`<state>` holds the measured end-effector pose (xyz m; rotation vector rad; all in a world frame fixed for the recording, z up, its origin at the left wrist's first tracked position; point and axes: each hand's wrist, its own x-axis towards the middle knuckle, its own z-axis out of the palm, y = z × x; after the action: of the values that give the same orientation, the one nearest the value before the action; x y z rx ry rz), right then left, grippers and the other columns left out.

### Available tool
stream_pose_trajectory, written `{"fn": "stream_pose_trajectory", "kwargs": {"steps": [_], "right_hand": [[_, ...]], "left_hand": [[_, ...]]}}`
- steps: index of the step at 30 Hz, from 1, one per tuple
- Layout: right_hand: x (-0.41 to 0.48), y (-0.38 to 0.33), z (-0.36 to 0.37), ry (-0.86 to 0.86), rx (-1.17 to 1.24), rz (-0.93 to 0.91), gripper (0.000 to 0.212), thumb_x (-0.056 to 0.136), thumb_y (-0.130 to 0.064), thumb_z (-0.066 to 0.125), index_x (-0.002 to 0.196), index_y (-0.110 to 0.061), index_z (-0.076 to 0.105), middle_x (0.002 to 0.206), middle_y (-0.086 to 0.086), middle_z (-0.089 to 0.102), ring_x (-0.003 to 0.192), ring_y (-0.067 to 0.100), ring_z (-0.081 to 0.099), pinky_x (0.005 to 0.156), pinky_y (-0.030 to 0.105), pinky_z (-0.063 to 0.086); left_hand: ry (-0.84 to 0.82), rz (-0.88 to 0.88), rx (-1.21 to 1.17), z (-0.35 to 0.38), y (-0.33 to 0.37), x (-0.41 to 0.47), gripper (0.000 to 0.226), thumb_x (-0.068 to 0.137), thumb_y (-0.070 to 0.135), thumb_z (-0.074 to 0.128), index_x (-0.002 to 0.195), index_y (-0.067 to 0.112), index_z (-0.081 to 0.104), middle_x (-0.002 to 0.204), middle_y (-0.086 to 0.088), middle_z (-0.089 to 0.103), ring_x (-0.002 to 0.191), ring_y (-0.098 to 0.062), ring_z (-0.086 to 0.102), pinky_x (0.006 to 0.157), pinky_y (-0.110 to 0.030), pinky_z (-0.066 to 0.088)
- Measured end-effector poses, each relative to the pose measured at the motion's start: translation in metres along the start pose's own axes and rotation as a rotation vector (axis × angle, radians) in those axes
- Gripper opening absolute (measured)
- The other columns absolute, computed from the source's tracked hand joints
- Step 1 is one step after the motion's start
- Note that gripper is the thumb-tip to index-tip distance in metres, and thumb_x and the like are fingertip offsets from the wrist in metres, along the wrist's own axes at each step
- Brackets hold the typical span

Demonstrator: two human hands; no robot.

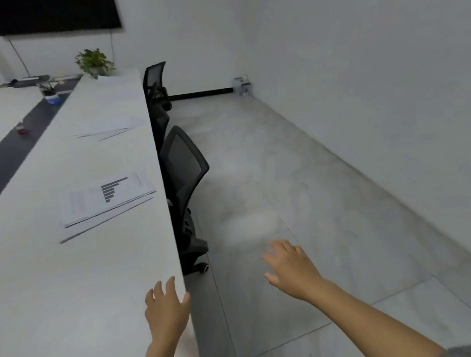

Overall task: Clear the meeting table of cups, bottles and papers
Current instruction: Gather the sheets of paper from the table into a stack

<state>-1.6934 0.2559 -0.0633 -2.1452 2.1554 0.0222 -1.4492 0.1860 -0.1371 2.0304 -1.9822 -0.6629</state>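
The table (48,292) fills our left, 2 chairs (185,167) tucked along its right edge. A paper stack (105,198) lies at 11 o'clock from our left hand (166,310); more sheets (105,128) farther on. Both hands spread, empty: left hand over the table edge, right hand (292,266) at 3 o'clock, above floor (335,195).

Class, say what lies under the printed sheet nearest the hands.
Beneath the printed sheet, lower sheets poke out, all lying on the white table. How many are stacked, and anything covered between them, cannot be seen.
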Motion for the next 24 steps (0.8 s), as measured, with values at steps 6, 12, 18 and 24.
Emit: {"fn": "stream_pose_trajectory", "kwargs": {"steps": [6, 12, 18, 24], "right_hand": [[0.123, 0.002, 0.004, 0.016, -0.103, -0.232, 0.045, 0.066, -0.039, 0.076, 0.104, -0.017, 0.069, 0.117, 0.017, 0.062, 0.109, 0.030, 0.062, 0.083, 0.039, 0.052], [0.255, -0.006, -0.006, 0.034, -0.191, -0.397, 0.048, 0.038, -0.047, 0.087, 0.080, -0.027, 0.073, 0.092, 0.002, 0.072, 0.083, 0.016, 0.070, 0.060, 0.024, 0.055], [0.340, -0.036, -0.003, -0.061, -0.103, -0.522, 0.046, 0.039, -0.043, 0.088, 0.080, -0.025, 0.073, 0.089, 0.001, 0.071, 0.081, 0.016, 0.070, 0.056, 0.021, 0.053], [0.410, -0.068, -0.005, -0.199, -0.053, -0.713, 0.048, 0.096, -0.027, 0.044, 0.140, -0.009, 0.037, 0.149, 0.018, 0.026, 0.137, 0.031, 0.026, 0.106, 0.042, 0.030]], "left_hand": [[0.029, -0.183, -0.066, 0.009, -0.012, 0.088, 0.055, 0.092, 0.031, 0.046, 0.142, 0.016, 0.030, 0.151, -0.011, 0.027, 0.139, -0.032, 0.020, 0.105, -0.044, 0.033], [0.054, -0.250, -0.058, 0.005, 0.000, 0.192, 0.053, 0.092, 0.029, 0.043, 0.142, 0.015, 0.031, 0.143, -0.006, 0.041, 0.132, -0.028, 0.034, 0.100, -0.039, 0.038], [0.001, -0.266, 0.076, -0.001, 0.001, 0.240, 0.048, 0.092, 0.032, 0.041, 0.139, 0.021, 0.037, 0.144, 0.002, 0.039, 0.132, -0.023, 0.034, 0.099, -0.031, 0.038], [0.080, -0.367, -0.067, -0.009, -0.014, 0.269, 0.030, 0.092, 0.026, 0.044, 0.118, 0.022, 0.059, 0.119, 0.003, 0.056, 0.111, -0.020, 0.049, 0.083, -0.028, 0.039]]}}
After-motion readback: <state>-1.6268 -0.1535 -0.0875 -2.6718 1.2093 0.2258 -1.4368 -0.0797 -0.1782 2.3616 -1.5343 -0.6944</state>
